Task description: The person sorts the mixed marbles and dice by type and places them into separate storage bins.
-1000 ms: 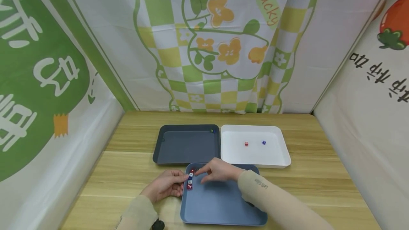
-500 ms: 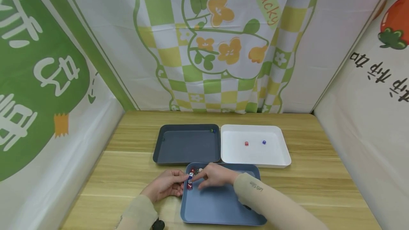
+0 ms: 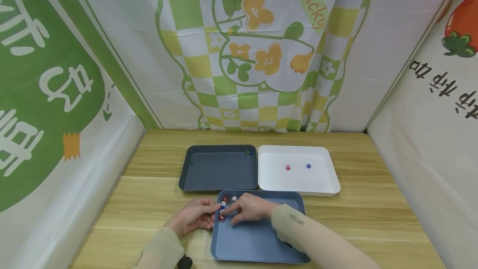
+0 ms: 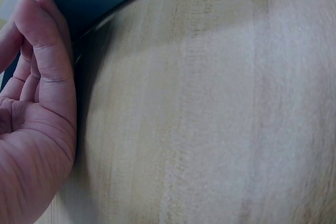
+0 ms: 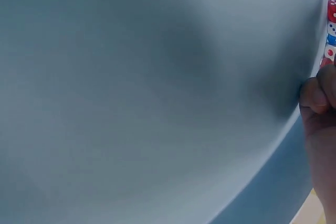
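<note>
A blue-grey tray (image 3: pixel 261 242) lies nearest me on the table. Along its left wall runs a row of small red, white and blue dice, among them a red die (image 3: pixel 222 218). My left hand (image 3: pixel 193 216) grips the left rim beside the row, thumb above and fingers curled at the outer side. Over the tray, my right hand (image 3: pixel 255 207) reaches its extended index finger to the row, with the thumb held apart. A white die (image 3: pixel 234 198) and darker dice sit in the far left corner. In the right wrist view, a red die (image 5: pixel 332 10) tops the row; the hand hides the rest.
Behind stands a dark grey tray (image 3: pixel 220 173) with a few small dark dice at its edges. Beside it a white tray (image 3: pixel 298 184) holds a red die (image 3: pixel 288 167) and a blue die (image 3: pixel 308 166). Printed curtains enclose the wooden table (image 3: pixel 373 219).
My right hand has moved left and toward me, its index finger travelling from the far end down along the row. The white corner die has come into view. The left hand stays put.
</note>
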Motion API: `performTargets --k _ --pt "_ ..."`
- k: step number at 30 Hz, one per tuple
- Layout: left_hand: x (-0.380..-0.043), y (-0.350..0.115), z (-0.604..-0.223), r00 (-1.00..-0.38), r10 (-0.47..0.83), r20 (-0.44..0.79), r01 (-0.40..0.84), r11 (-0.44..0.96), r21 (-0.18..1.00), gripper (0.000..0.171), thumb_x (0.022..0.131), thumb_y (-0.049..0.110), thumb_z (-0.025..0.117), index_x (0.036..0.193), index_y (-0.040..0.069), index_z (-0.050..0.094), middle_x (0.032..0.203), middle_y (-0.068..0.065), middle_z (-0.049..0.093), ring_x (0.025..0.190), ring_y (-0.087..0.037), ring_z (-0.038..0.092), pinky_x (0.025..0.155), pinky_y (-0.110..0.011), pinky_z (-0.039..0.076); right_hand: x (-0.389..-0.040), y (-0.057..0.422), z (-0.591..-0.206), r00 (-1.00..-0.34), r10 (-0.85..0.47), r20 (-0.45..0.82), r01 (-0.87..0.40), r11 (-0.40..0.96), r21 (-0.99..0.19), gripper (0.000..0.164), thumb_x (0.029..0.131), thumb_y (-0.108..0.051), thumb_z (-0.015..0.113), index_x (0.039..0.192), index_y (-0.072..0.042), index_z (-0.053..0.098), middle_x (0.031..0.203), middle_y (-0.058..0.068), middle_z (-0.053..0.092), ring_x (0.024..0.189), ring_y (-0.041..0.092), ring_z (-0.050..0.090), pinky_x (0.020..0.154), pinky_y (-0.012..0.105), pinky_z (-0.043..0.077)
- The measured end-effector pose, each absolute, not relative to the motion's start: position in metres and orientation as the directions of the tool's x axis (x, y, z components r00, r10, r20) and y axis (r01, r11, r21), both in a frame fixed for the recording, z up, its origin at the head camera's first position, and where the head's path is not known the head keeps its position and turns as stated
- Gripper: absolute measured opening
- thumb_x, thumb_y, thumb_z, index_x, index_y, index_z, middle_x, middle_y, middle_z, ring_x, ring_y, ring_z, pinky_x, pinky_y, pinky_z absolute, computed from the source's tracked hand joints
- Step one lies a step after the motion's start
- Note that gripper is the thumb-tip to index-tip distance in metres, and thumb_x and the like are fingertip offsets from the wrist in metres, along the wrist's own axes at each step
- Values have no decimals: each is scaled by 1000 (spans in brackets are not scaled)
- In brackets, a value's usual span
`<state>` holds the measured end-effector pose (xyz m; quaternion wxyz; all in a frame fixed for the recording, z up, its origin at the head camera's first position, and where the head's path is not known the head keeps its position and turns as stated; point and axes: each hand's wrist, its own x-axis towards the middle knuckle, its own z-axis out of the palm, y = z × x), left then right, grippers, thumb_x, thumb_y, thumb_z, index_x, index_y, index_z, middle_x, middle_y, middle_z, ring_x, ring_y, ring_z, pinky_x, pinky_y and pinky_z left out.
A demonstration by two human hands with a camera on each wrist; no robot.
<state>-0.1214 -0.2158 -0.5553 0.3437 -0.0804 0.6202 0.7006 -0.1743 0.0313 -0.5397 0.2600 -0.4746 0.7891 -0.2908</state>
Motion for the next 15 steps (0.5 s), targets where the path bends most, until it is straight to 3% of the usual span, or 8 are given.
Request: performTargets --k 6,10,13,15 --pt "-122 -216 -555 -748 387 -539 -582 5 813 24 97 30 71 92 8 64 74 -3 62 57 -9 61 56 -25 56 -173 31 -538 -415 -899 -137 -592 381 -710 40 93 -22 77 133 -20 70 64 -12 61 50 -2 35 53 14 32" --pt "-121 -216 -554 -748 390 -537 -581 5 814 23 98 29 71 93 8 64 74 -3 62 57 -9 61 56 -25 56 -173 30 -540 -417 -900 -125 -604 377 -702 39 93 -22 77 131 -21 71 87 -13 75 53 -2 37 55 14 34" --pt "-121 -215 -552 -747 395 -535 -582 1 813 22 98 28 70 92 8 64 74 -3 62 58 -9 61 56 -24 56 -173 29 -542 -413 -904 -112 -612 366 -701 37 93 -22 77 130 -20 73 107 -13 76 58 -4 42 58 12 39" --pt "-120 -215 -551 -745 400 -533 -583 -1 813 22 99 28 69 91 8 64 74 -3 62 58 -9 61 56 -24 56 -173 29 -542 -407 -907 -106 -612 357 -706 35 93 -21 77 128 -20 73 111 -11 76 61 -6 45 61 11 42"
